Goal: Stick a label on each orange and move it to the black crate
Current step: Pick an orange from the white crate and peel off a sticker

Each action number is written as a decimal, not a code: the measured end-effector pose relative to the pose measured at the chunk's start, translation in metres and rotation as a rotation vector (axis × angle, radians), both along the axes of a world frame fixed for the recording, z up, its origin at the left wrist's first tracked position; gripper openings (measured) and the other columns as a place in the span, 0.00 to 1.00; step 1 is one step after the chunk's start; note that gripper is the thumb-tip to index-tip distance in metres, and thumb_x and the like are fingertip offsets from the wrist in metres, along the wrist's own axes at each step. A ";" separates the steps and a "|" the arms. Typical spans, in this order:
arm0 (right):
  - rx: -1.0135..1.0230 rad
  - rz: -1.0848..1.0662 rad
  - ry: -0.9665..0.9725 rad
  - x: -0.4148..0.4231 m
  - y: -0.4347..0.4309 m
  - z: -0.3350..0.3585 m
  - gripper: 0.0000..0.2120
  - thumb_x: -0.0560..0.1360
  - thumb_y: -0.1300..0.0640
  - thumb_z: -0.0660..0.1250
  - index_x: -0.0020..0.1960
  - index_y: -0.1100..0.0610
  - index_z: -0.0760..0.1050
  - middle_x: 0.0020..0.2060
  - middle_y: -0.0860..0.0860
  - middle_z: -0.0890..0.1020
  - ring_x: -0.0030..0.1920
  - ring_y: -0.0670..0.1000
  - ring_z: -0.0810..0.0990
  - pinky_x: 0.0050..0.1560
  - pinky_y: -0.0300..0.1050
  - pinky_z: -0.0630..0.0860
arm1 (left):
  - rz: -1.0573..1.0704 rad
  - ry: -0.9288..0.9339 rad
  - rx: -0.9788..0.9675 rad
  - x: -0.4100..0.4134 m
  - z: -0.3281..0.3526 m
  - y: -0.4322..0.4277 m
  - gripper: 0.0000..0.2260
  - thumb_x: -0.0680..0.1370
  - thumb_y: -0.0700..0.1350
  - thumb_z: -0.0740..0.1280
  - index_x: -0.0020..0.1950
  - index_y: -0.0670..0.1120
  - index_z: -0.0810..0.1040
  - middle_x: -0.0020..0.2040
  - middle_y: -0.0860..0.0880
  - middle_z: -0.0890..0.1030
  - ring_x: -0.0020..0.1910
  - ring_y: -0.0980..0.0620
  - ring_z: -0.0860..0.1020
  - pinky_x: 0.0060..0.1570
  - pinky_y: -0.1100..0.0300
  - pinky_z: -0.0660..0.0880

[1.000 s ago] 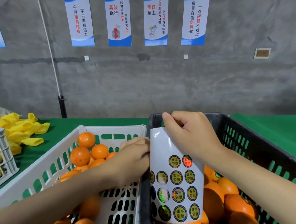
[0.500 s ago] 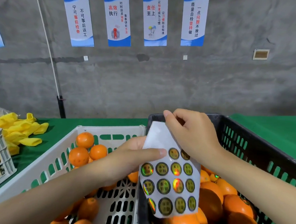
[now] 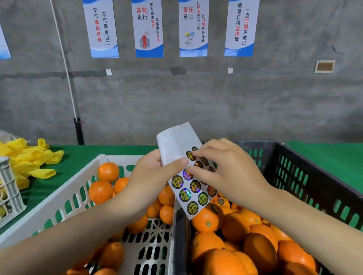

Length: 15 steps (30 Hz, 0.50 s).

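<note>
Far left on the green counter (image 3: 333,158) lie yellow foam nets (image 3: 28,158) and a small grey crate (image 3: 1,191). Next comes the white crate (image 3: 67,205). Its slotted floor shows through in the middle, and unlabelled oranges (image 3: 100,191) lie along its far and near sides.

Above the seam between the two big crates, the left hand (image 3: 151,177) grips the sheet (image 3: 176,141), thumb pressed on its face and fingers curled behind. The top of the sheet is bare; several rows of round labels remain lower down. The right hand (image 3: 227,173) comes in from the other side with bent fingers, forefinger and thumb pinching at a label (image 3: 190,155) in the upper rows. Whether it has lifted off the backing I cannot tell.

To the right, the black crate (image 3: 301,164) holds a deep pile (image 3: 232,266) of fruit, and at least one piece near the sheet shows a label.

By my reckoning the job is well past halfway, since the black crate holds more than the white. What is left is to peel this label, stick it on an orange from the white crate, move that orange over, and repeat for the rest. Neither hand holds an orange at present.
</note>
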State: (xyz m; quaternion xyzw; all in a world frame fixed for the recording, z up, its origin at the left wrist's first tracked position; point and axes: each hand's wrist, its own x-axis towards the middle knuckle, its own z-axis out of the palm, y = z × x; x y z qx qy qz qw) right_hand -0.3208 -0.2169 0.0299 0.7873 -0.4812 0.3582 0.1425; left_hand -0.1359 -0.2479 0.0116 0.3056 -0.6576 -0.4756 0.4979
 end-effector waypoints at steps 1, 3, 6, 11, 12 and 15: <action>-0.001 0.004 -0.029 0.000 0.000 0.001 0.19 0.75 0.43 0.69 0.60 0.53 0.82 0.50 0.47 0.83 0.50 0.50 0.77 0.51 0.48 0.74 | -0.017 0.007 -0.008 0.001 0.000 -0.001 0.14 0.77 0.46 0.70 0.61 0.47 0.81 0.53 0.48 0.86 0.51 0.47 0.85 0.48 0.56 0.82; 0.014 0.034 -0.063 -0.001 0.000 0.001 0.17 0.75 0.44 0.70 0.58 0.53 0.83 0.48 0.46 0.83 0.49 0.49 0.77 0.50 0.47 0.74 | -0.042 0.017 -0.027 0.003 0.000 -0.002 0.16 0.73 0.47 0.72 0.59 0.45 0.82 0.51 0.46 0.87 0.49 0.46 0.86 0.45 0.60 0.81; 0.067 0.102 -0.076 -0.001 0.000 0.001 0.15 0.76 0.44 0.68 0.56 0.52 0.85 0.46 0.47 0.84 0.48 0.48 0.77 0.49 0.49 0.75 | -0.023 -0.026 -0.102 0.005 -0.001 -0.006 0.16 0.71 0.46 0.73 0.55 0.41 0.82 0.48 0.45 0.87 0.47 0.46 0.86 0.43 0.59 0.82; 0.110 0.156 -0.041 -0.001 0.001 0.001 0.15 0.80 0.47 0.63 0.52 0.53 0.85 0.44 0.48 0.84 0.48 0.49 0.79 0.48 0.52 0.76 | 0.016 -0.081 -0.166 0.007 -0.001 -0.009 0.13 0.73 0.44 0.73 0.54 0.40 0.81 0.46 0.44 0.87 0.46 0.45 0.86 0.45 0.54 0.83; 0.122 0.165 -0.045 -0.002 0.000 0.001 0.14 0.81 0.50 0.63 0.51 0.54 0.85 0.43 0.49 0.83 0.47 0.50 0.79 0.48 0.53 0.76 | 0.026 -0.097 -0.178 0.007 -0.002 -0.009 0.10 0.74 0.41 0.73 0.53 0.40 0.81 0.45 0.45 0.87 0.45 0.46 0.86 0.44 0.55 0.83; 0.148 0.167 -0.032 -0.004 0.001 0.002 0.12 0.81 0.54 0.62 0.49 0.55 0.84 0.42 0.49 0.82 0.46 0.49 0.79 0.46 0.53 0.76 | 0.043 -0.135 -0.207 0.006 -0.004 -0.008 0.06 0.76 0.37 0.72 0.53 0.41 0.80 0.45 0.46 0.87 0.44 0.48 0.86 0.41 0.59 0.82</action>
